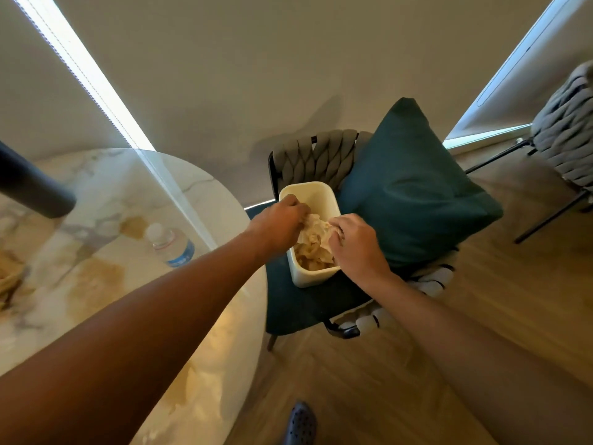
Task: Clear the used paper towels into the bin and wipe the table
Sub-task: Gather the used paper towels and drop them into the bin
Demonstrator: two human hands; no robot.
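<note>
Head view: a shoe [300, 423] is showing at bottom centre. At frame centre, the left hand [279, 224] and right hand [356, 244] are both gripping crumpled towels [316, 232] over the bin [308, 200], which is sitting on a chair [308, 303]. The table [96, 252] is lying at left, stained.

Cream bin [308, 195], teal cushion [414, 187], grey woven chair [321, 155], veined marble table [106, 200], blue-labelled bottle [170, 244].
</note>
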